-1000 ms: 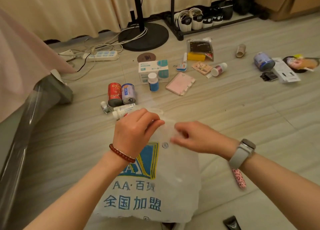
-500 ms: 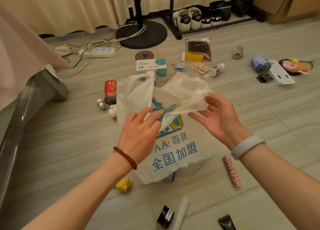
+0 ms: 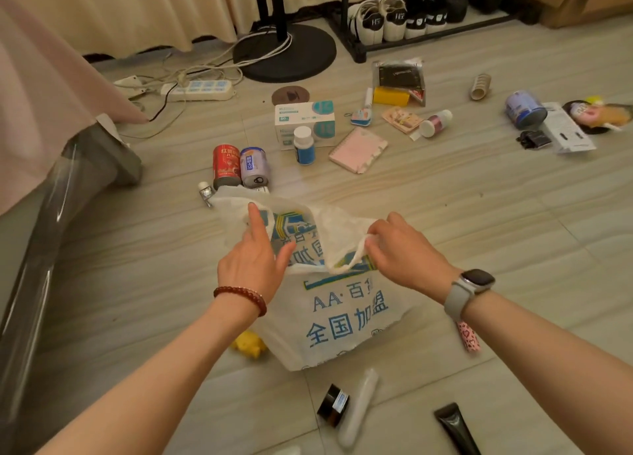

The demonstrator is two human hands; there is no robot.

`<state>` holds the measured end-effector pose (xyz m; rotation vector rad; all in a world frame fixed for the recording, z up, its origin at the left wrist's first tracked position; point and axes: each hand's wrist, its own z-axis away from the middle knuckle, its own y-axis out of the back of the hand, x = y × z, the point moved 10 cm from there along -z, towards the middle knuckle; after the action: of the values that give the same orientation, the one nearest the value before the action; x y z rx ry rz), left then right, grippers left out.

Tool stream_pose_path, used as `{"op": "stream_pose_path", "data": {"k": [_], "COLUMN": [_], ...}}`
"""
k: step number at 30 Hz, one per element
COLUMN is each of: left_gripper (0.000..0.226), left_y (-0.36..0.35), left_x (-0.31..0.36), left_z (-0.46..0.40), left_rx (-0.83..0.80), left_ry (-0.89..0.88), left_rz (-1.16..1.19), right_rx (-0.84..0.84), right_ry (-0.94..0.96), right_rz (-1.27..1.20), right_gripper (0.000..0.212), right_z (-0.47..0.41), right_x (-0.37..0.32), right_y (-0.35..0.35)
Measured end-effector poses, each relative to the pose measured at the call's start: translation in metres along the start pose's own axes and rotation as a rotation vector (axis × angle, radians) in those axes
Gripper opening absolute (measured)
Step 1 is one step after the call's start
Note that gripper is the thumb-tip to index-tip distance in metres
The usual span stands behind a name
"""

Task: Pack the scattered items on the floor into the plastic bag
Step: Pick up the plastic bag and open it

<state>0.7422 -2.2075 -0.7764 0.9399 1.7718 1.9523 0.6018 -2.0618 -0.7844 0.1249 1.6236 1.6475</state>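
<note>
A white plastic bag (image 3: 342,321) with blue lettering is held up off the floor in front of me. My left hand (image 3: 255,261) pinches its left edge with the forefinger stretched out. My right hand (image 3: 402,249) grips the bag's right handle. Scattered on the floor beyond are a red can (image 3: 225,165), a purple can (image 3: 254,170), a white pill bottle (image 3: 303,145), a mask box (image 3: 305,120) and a pink notebook (image 3: 358,149). Near me lie a yellow toy (image 3: 249,346), a black jar (image 3: 334,408), a white tube (image 3: 358,408) and a pink spotted tube (image 3: 468,336).
A fan base (image 3: 284,52), cables and a power strip (image 3: 198,89) lie at the back. A shoe rack (image 3: 411,19) stands behind. A pink bed cover (image 3: 44,95) borders the left. More items, with a blue can (image 3: 524,109), lie at the right.
The bag was lifted from the floor and its mouth pulled apart. It has since come lower, my right hand closing on a handle and the left shifting along the rim.
</note>
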Motion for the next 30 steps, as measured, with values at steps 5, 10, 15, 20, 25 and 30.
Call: {"op": "stream_pose_path", "data": {"k": [5, 10, 15, 20, 25, 30], "left_gripper": [0.096, 0.049, 0.051, 0.064, 0.088, 0.060], "left_y": [-0.023, -0.063, -0.047, 0.010, 0.010, -0.024], "left_x": [-0.046, -0.070, -0.049, -0.063, -0.029, -0.023], "left_z": [0.004, 0.019, 0.018, -0.024, -0.058, -0.049], "left_rx": [-0.127, -0.321, -0.206, 0.198, 0.059, -0.109], "left_ry": [0.159, 0.442, 0.625, 0.652, 0.603, 0.607], "left_rz": [-0.015, 0.766, 1.234, 1.226, 1.333, 1.221], "right_rx": [-0.076, -0.042, 0.208, 0.364, 0.490, 0.436], "right_ry": [-0.096, 0.000, 0.163, 0.261, 0.351, 0.264], "right_rz": [0.092, 0.264, 0.228, 0.324, 0.346, 0.362], "right_gripper": [0.075, 0.044, 0.019, 0.022, 0.049, 0.051], "right_z": [0.010, 0.014, 0.012, 0.016, 0.024, 0.020], "right_x": [0.004, -0.016, -0.033, -0.034, -0.029, -0.005], "right_y": [-0.012, -0.031, -0.008, 0.017, 0.034, 0.030]}}
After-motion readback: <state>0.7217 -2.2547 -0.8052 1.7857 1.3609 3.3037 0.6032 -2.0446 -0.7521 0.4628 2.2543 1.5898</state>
